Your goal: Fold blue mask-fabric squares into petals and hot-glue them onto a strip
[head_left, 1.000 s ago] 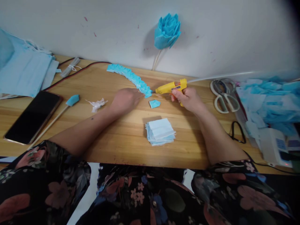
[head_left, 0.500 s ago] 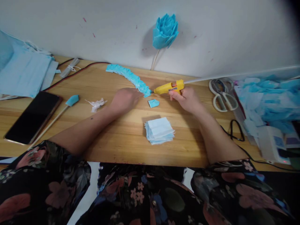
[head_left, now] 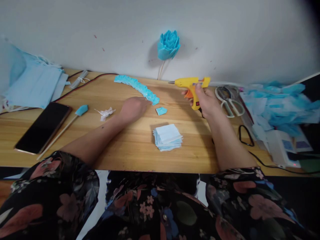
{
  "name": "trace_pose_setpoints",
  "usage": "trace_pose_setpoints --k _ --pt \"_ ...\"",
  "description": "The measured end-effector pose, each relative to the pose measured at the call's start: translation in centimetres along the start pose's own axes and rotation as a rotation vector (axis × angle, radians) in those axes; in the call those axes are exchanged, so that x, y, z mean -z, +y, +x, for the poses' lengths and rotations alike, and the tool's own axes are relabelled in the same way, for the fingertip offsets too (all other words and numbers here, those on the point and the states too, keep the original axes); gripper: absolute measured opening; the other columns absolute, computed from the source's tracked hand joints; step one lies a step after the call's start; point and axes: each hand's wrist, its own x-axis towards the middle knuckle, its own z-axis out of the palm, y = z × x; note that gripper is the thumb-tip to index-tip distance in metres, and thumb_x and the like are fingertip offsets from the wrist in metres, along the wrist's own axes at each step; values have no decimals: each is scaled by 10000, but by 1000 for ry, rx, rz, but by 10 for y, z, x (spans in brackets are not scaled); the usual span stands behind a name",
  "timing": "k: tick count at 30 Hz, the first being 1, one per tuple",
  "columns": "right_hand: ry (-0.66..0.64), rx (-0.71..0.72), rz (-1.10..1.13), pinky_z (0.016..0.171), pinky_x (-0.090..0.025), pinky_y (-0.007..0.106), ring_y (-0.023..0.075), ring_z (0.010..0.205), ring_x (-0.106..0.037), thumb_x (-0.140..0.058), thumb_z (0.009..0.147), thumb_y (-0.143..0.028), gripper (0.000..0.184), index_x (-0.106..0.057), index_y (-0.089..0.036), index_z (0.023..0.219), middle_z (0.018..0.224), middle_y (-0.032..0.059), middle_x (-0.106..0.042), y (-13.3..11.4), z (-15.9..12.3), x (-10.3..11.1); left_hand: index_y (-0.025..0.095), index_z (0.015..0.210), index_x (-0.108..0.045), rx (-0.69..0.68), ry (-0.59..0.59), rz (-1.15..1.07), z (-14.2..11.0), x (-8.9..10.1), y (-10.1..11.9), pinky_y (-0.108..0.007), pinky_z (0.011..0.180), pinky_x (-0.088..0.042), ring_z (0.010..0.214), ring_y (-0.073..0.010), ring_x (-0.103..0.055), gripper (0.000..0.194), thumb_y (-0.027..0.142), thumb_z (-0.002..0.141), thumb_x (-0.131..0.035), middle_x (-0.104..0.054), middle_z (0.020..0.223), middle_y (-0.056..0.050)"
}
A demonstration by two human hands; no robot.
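Observation:
With its fingertips at the near end of a strip of overlapping folded blue petals [head_left: 136,86], my left hand [head_left: 133,109] rests on the table. The fingers are closed on that end and partly hidden by the hand's back. My right hand [head_left: 206,100] grips a yellow glue gun [head_left: 187,82], raised above the table, its nozzle pointing left and apart from the strip. Just right of the strip's end lies a single folded blue petal [head_left: 161,111]. Closer to me sits a stack of pale blue fabric squares [head_left: 168,137].
A blue fabric flower [head_left: 168,45] on a stick leans against the wall. Left are face masks [head_left: 35,83], a phone [head_left: 43,126], a blue-tipped stick [head_left: 61,130] and a white scrap [head_left: 105,113]. Right are scissors [head_left: 232,108], blue scraps [head_left: 282,106] and a white device [head_left: 281,146] with a cable.
The glue gun has lifted away from the strip's end, up and to the right. My left hand stays at the strip. The whole view has shifted slightly.

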Motion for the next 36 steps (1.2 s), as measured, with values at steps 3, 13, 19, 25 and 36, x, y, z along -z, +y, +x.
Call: trace_pose_setpoints --k 3,13,19,25,36 --pt "18 -89 104 514 -438 290 165 654 -625 -623 803 -822 588 -710 -242 847 911 94 -781 -9 -5 0 209 1266 -754 -13 26 -13 -1 -1 -1 -343 846 -526 1024 -250 -721 429 204 1014 -406 -789 1144 -101" --pt "129 -98 242 441 -428 231 109 563 -585 -711 778 -762 550 -715 -213 812 789 49 -757 3 -9 -1 223 1251 -770 -26 107 -146 -3 -6 -9 -353 915 -555 1066 -239 -738 442 184 973 -429 -796 1186 -78" --pt "121 -49 270 461 -476 245 144 639 -657 -570 854 -805 592 -705 -235 937 846 57 -765 0 -7 1 247 1242 -773 -8 73 -126 -3 -2 -5 -316 907 -535 1055 -215 -735 422 189 987 -442 -797 1172 -57" --pt "97 -169 202 444 -449 233 103 527 -569 -643 824 -782 580 -692 -206 782 747 61 -737 7 -6 3 247 1252 -771 11 64 -96 -4 0 -4 -293 879 -518 1032 -204 -729 437 194 990 -425 -801 1145 -52" --pt "135 -268 135 422 -429 257 113 455 -536 -701 815 -725 513 -654 -217 768 586 0 -604 18 0 4 239 1220 -783 -13 84 -114 -4 -5 -10 -322 803 -503 944 -232 -717 443 223 974 -416 -798 1044 -80"
